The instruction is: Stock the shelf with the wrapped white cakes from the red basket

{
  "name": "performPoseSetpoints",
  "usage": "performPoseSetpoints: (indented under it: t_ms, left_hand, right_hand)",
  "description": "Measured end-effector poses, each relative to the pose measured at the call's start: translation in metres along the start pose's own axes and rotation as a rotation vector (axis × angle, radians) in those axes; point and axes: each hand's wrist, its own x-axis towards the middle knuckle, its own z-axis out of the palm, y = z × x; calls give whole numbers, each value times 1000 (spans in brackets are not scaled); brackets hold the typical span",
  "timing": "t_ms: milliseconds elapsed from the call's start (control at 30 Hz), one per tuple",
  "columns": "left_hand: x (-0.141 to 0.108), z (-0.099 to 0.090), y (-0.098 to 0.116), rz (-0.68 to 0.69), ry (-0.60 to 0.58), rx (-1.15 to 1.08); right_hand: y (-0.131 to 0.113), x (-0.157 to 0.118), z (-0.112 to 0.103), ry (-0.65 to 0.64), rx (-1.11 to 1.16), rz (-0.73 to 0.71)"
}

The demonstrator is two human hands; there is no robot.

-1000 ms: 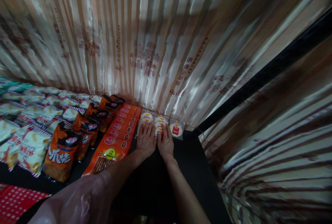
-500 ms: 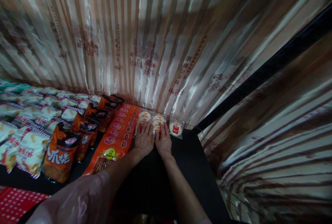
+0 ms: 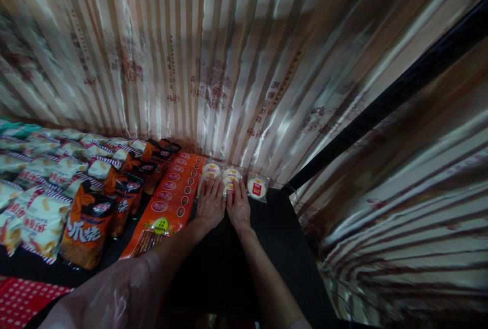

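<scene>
Round white crackers in clear wrappers with red and yellow labels lie at the back of the black table point(image 3: 221, 278). My left hand point(image 3: 209, 207) rests with fingers stretched over the left row of wrapped crackers point(image 3: 211, 168). Beside it, my right hand point(image 3: 238, 208) lies fingers forward on the middle row of wrapped crackers point(image 3: 232, 173). Both hands are open, and their fingers hide part of the packets. A single wrapped cracker point(image 3: 257, 187) lies apart, right of my right hand. Left of my hands is a long orange packet point(image 3: 170, 191) of brown sticks.
Orange-and-black snack bags point(image 3: 86, 227) and rows of white snack bags point(image 3: 43, 217) cover the table's left side. A red checked cloth or basket point(image 3: 30, 293) is at lower left. A striped curtain point(image 3: 213, 39) hangs behind, and a black pole point(image 3: 366, 115) slants at the right.
The view has shifted very slightly. My hands stay over the same two rows of wrapped crackers.
</scene>
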Motion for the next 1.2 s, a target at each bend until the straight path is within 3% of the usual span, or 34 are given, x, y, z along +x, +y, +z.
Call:
performPoseSetpoints:
  t_ms: [767, 967, 1200]
  left_hand:
    - [0, 0, 0, 15, 50, 14]
    - [-1, 0, 0, 26, 60, 8]
    - [-1, -4, 1, 39, 61, 2]
  right_hand:
    - [3, 0, -8, 101, -104, 20]
    - [29, 12, -26, 324, -179, 298]
    - [60, 16, -27, 181, -157, 323]
